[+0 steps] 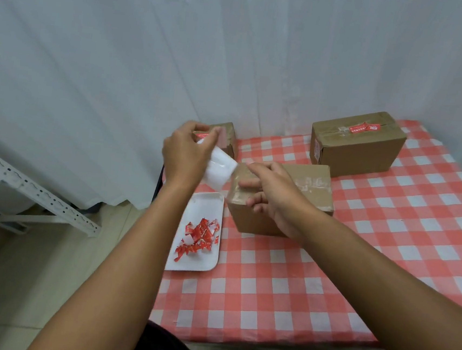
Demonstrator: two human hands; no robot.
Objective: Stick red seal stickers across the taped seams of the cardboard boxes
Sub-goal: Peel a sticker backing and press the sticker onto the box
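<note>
- So, a white backing sheet (219, 171) of stickers is held up in the left hand (185, 153), fingers curled round its top end, above the table's left edge; a bit of red sticker (202, 135) can be seen by the fingertips.
- The right hand (274, 196) is rested on the nearest cardboard box (304, 187), thumb and forefinger stretched toward the sheet's lower corner, other fingers curled loosely; whether anything is actually pinched can't be told.
- That box is sat near the left edge of the checked tablecloth (356, 271), with its taped seam (312, 182) on top.
- A second box (359, 147) is parked toward the far edge, with red seals (365, 128) already stuck across its seam.
- A third box (229, 138) is half hidden behind the left hand at the far left corner.
- A white tray (201, 265) with red scraps (200, 236) is set at the left edge.
</note>
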